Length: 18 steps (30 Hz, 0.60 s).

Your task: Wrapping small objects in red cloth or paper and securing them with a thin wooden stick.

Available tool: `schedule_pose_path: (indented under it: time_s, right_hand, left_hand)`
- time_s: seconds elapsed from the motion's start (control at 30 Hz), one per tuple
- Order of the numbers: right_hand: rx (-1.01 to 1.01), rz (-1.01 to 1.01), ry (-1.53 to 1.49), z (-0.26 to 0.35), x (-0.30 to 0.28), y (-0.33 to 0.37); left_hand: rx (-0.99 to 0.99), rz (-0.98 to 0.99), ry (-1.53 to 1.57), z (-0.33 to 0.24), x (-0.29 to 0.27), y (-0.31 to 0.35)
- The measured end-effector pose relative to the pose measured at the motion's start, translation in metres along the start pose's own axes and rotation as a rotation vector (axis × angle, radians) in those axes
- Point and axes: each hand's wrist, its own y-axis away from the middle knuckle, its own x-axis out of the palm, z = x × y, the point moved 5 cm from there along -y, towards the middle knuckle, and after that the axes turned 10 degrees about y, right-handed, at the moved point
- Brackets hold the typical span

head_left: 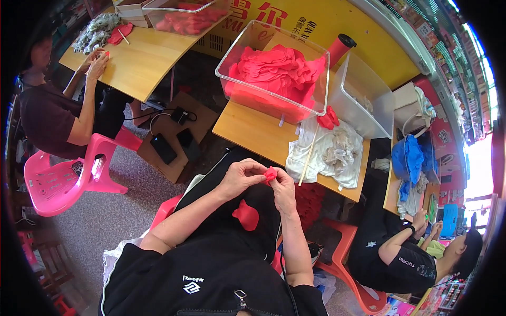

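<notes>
Both my hands meet over my lap, pinching a small piece of red fabric (270,174) between the fingertips. My left hand (243,178) grips it from the left, and my right hand (283,187) holds it from the right. Below them, a flat red fabric cutout (246,215) with a rounded, lobed outline lies on my dark trousers. In front, a clear plastic bin (274,101) full of red fabric pieces (276,71) rests on the wooden table (247,129). Near it lie a small red fabric bundle (329,118) and a thin wooden stick (309,155) on a white cloth (301,152).
An open translucent bin (363,89) stands right of the red pieces. A co-worker (58,110) sits at the left table (132,63) handling something red; another person (406,253) sits at the right. Phones (163,148) lie on cardboard between the tables.
</notes>
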Motion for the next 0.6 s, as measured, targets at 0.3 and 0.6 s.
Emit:
schedule_pose_path:
  time_s: [0.3, 0.6]
  right_hand:
    - [-0.002, -0.026, 0.097, 0.003, -0.001, 0.002]
    - [-0.076, -0.021, 0.008, 0.012, 0.004, 0.004]
  left_hand:
    - [0.159, -0.032, -0.200, -0.012, 0.006, 0.008]
    - [0.687, -0.051, -0.582, -0.033, 0.017, 0.024]
